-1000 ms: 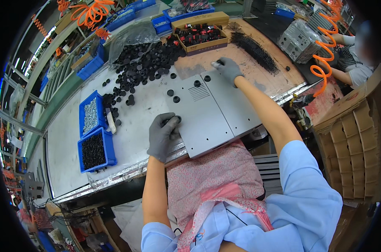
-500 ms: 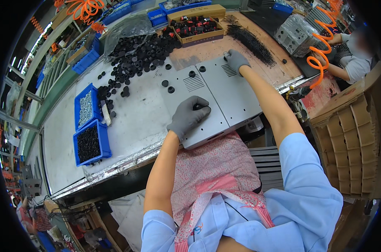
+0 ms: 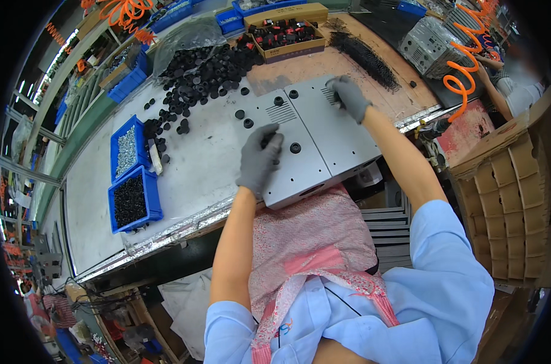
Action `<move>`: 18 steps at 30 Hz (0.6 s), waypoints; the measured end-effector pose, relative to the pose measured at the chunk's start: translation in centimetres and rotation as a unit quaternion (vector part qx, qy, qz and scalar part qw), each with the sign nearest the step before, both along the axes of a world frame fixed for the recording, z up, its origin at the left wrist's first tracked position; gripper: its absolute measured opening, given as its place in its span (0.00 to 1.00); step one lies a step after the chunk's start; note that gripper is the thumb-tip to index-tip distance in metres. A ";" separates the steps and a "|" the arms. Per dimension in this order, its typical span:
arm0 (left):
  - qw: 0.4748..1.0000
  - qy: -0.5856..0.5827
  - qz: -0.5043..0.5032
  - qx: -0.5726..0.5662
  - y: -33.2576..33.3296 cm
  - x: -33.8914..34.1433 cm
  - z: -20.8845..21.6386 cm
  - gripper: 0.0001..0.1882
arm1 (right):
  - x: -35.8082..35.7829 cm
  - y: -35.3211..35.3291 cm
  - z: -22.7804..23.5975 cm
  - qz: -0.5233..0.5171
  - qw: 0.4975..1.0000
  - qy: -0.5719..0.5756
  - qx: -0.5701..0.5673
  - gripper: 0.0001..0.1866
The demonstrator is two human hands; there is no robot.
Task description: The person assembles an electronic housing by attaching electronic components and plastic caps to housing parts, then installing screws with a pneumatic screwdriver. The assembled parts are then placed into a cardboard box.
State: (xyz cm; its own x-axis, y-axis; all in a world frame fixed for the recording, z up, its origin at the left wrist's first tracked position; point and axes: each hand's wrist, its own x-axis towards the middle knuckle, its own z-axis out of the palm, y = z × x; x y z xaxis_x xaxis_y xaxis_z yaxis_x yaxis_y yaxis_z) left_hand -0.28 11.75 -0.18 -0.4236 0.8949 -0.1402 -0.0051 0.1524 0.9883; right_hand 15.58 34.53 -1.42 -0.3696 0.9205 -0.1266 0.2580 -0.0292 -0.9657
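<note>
Two grey sheet-metal cases [image 3: 342, 136] lie side by side on the bench in front of me, with vent slots near their far edges. My left hand [image 3: 260, 159], in a grey glove, hovers over the near case's left side with its fingers curled; a dark spot shows between them, too hidden to name. Just right of it a round black rubber foot [image 3: 295, 148] sits on the left case. Another rubber foot [image 3: 278, 101] stands by the slots. My gloved right hand [image 3: 349, 99] has its fingers bent together over the right case's slots, their contents hidden.
A heap of black rubber feet [image 3: 196, 76] spreads at the far left. Blue bins hold silver screws [image 3: 127, 150] and black screws [image 3: 128, 203]. Behind stands a carton of red-and-black parts [image 3: 287, 37], beside black springs [image 3: 366, 60]. An orange coiled hose [image 3: 463, 67] hangs right, near a co-worker [image 3: 521, 91].
My left hand has moved left and lifted off, uncovering the rubber foot on the left case. My right hand has shifted slightly right and nearer, its fingers more bent.
</note>
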 end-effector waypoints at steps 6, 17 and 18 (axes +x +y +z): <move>0.998 -0.049 -0.005 0.044 -1.4 -1.7 -0.4 0.20 | 1.6 -10.2 2.4 0.142 0.985 -0.094 -0.006 0.10; 0.910 0.413 0.034 -0.022 -3.8 0.0 -0.8 0.18 | 1.9 -12.4 -1.7 0.195 0.791 -0.345 0.465 0.18; 0.900 0.433 0.026 -0.037 -3.9 0.1 -0.9 0.18 | 2.0 -12.9 -1.5 0.209 0.775 -0.341 0.489 0.19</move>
State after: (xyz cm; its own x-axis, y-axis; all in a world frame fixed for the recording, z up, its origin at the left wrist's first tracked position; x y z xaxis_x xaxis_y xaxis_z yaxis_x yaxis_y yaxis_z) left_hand -0.16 7.81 -1.03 -0.4432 0.8727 0.2048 0.7541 0.2394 0.6116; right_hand 17.59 21.65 -2.97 -0.8155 0.5172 0.2598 0.5076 0.8548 -0.1083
